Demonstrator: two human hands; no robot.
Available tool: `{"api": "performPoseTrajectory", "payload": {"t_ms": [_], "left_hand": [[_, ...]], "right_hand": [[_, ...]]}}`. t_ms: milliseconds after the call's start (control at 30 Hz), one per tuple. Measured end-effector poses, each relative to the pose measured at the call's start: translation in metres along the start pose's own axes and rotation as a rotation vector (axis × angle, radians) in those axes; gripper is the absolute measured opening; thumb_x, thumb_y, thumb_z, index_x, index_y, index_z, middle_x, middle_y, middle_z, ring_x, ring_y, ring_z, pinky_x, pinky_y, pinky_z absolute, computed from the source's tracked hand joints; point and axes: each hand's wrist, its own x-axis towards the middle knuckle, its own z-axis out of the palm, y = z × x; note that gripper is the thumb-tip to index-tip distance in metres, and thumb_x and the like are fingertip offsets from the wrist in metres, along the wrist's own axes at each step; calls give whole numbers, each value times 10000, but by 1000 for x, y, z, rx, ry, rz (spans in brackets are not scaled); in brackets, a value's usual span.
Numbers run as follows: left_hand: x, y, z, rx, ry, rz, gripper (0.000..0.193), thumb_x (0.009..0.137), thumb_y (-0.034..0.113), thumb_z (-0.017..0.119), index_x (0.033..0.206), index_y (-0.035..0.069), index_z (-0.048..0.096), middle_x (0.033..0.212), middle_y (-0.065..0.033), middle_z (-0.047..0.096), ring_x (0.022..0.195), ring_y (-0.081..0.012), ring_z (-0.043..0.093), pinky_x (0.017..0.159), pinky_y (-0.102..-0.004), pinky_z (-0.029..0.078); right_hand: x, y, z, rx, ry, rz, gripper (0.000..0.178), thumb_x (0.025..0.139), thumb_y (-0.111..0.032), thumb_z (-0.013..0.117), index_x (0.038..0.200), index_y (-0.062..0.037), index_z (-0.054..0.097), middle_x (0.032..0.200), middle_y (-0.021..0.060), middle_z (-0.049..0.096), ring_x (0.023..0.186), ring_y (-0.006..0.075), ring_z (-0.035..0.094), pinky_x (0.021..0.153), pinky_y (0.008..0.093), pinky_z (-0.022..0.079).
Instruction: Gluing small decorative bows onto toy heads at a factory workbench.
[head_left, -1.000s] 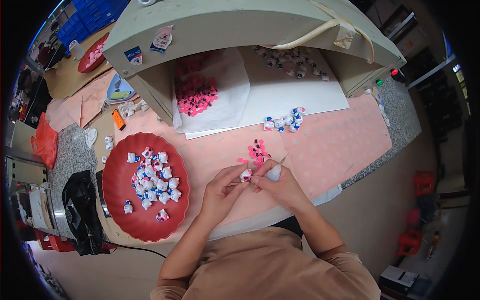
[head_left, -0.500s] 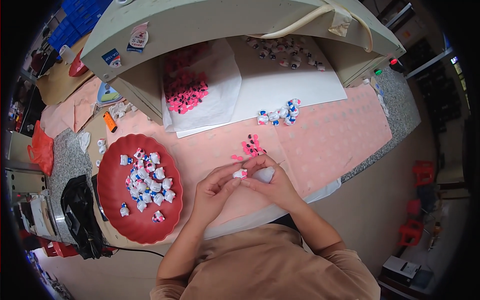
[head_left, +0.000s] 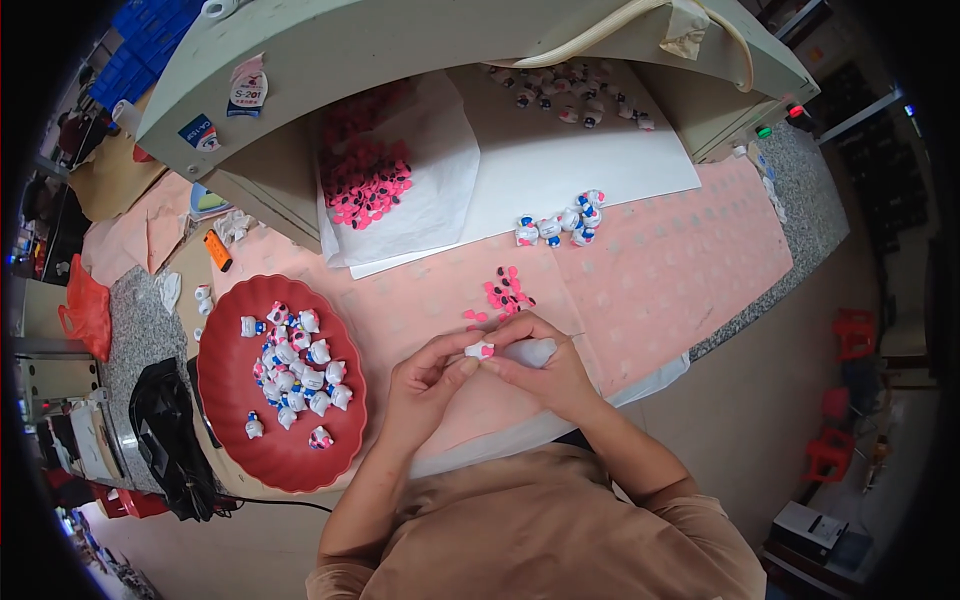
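Note:
My left hand (head_left: 424, 388) pinches a small white figurine (head_left: 478, 350) with a pink patch on it between thumb and fingers. Against its other side press the fingertips of my right hand (head_left: 562, 382). A whitish, rounded squeeze bottle (head_left: 532, 352) is tucked in the right hand's curled fingers; its tip is hidden. Just beyond my fingers, several small pink and black pieces (head_left: 508, 292) lie scattered on the pink table covering (head_left: 650, 270). To the left stands a red scalloped bowl (head_left: 235, 400) with a heap of white, blue and pink figurines (head_left: 305, 365).
A grey hooded booth (head_left: 350, 70) spans the far side. Under it, a white sheet holds a pile of pink pieces (head_left: 370, 190) and more figurines (head_left: 570, 95). A short row of figurines (head_left: 550, 230) stands at its front edge. An orange tool (head_left: 218, 251) and black bag (head_left: 168, 435) lie left.
The view has shifted slightly. Both hands stay together at the same spot, and the figurine between the fingertips has turned a little, its pink patch facing differently.

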Motion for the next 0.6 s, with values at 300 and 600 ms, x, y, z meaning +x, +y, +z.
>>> {"api": "performPoseTrajectory", "payload": {"t_ms": [300, 600], "left_hand": [[0, 3, 1, -58, -10, -60, 358, 919, -34, 552, 1276, -4, 540, 1219, -80, 590, 1104, -130, 556, 932, -257, 457], [-5, 5, 5, -55, 25, -75, 336, 911, -26, 571, 1246, -6, 556, 1213, -83, 586, 1117, -141, 555, 933, -261, 461]], "right_hand": [[4, -6, -5, 68, -58, 74, 214, 821, 14, 653, 1020, -38, 597, 1077, 41, 562, 938, 91, 550, 845, 255, 444], [-4, -1, -3, 33, -9, 70, 159, 816, -6, 673, 971, -30, 646, 1028, 42, 620, 966, 111, 575, 862, 256, 451]]}}
